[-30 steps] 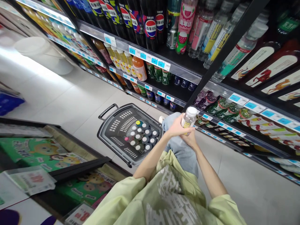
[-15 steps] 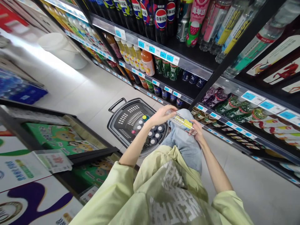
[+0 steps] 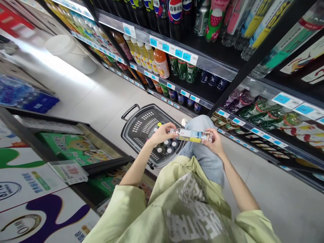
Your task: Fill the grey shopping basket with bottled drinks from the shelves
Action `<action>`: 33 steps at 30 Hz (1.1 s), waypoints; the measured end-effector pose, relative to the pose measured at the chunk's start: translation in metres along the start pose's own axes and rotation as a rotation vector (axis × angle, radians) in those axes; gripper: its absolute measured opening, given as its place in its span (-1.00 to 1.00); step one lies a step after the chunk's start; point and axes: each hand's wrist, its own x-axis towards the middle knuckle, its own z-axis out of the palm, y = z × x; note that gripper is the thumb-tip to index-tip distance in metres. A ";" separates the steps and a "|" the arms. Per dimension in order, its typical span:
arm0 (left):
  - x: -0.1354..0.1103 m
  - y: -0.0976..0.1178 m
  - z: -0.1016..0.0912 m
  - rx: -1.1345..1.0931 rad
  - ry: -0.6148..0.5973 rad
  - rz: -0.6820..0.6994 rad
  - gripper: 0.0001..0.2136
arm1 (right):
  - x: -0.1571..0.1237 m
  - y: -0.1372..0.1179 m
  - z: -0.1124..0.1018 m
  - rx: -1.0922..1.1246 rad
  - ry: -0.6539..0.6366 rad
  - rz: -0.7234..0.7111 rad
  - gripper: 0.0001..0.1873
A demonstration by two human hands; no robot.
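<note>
A clear plastic drink bottle (image 3: 190,134) with a yellow, white and blue label lies sideways above my bent knee. My left hand (image 3: 164,132) is closed round its left end, and my right hand (image 3: 214,141) grips the right end. Just left of and below the bottle, a black shopping basket (image 3: 138,127) stands on the floor with its handle folded out. Inside it are several bottles with white caps (image 3: 169,150) and one with a yellow cap (image 3: 159,124); my left hand and forearm cover part of them.
Drink shelves (image 3: 212,64) run along the far side and right, stocked with cola bottles (image 3: 175,18), orange juice (image 3: 161,63) and green cans (image 3: 182,69). A white bucket (image 3: 73,54) stands at upper left. Stacked cartons (image 3: 45,206) and a rack with green boxes (image 3: 71,145) border my left.
The bottle has turned from a slant to nearly level, its label now showing another side. My left hand has moved left and down to its end. The view has shifted slightly.
</note>
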 end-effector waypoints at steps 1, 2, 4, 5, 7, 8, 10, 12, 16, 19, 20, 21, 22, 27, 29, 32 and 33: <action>-0.004 -0.003 -0.001 -0.023 0.007 -0.018 -0.49 | 0.000 0.000 0.001 -0.002 -0.001 0.001 -0.30; -0.008 -0.006 -0.003 -0.041 0.019 -0.034 -0.48 | 0.001 0.001 0.003 -0.003 0.005 0.000 -0.28; -0.013 -0.012 -0.008 -0.051 0.049 -0.064 -0.48 | 0.002 0.001 0.006 -0.005 0.032 -0.001 -0.27; -0.015 -0.014 -0.012 -0.046 0.070 -0.077 -0.48 | 0.002 0.002 0.007 -0.005 0.052 0.001 -0.30; -0.016 -0.019 -0.021 -0.024 0.150 -0.096 -0.49 | 0.003 0.003 0.009 0.011 0.110 0.022 -0.44; -0.015 -0.022 -0.027 -0.006 0.212 -0.103 -0.50 | 0.004 0.003 0.009 0.029 0.141 0.040 -0.52; -0.011 -0.030 -0.042 0.071 0.360 -0.130 -0.53 | 0.005 0.004 0.009 0.074 0.194 0.078 -0.60; -0.006 -0.043 -0.059 0.261 0.498 -0.166 -0.58 | 0.005 0.004 0.009 0.106 0.215 0.100 -0.60; 0.001 -0.090 -0.102 0.715 0.676 -0.244 -0.71 | 0.007 0.002 0.010 0.133 0.222 0.130 -0.60; -0.004 -0.139 -0.139 0.790 0.742 -0.372 -0.72 | 0.009 -0.001 0.012 0.157 0.237 0.156 -0.58; -0.007 -0.155 -0.150 0.795 0.751 -0.413 -0.72 | 0.010 -0.001 0.012 0.163 0.243 0.164 -0.58; -0.011 -0.171 -0.160 0.798 0.761 -0.454 -0.71 | 0.011 -0.002 0.013 0.169 0.248 0.171 -0.57; -0.014 -0.186 -0.169 0.800 0.764 -0.490 -0.71 | 0.012 -0.003 0.013 0.174 0.252 0.177 -0.57; -0.029 -0.246 -0.187 0.859 0.695 -0.644 -0.73 | 0.017 -0.007 0.016 0.191 0.259 0.215 -0.58; -0.029 -0.264 -0.184 0.880 0.642 -0.660 -0.75 | 0.018 -0.009 0.017 0.197 0.265 0.228 -0.59; -0.021 -0.287 -0.175 0.916 0.526 -0.643 -0.74 | 0.018 -0.011 0.018 0.211 0.279 0.240 -0.60; -0.017 -0.294 -0.171 0.935 0.488 -0.637 -0.74 | 0.018 -0.012 0.018 0.215 0.283 0.243 -0.61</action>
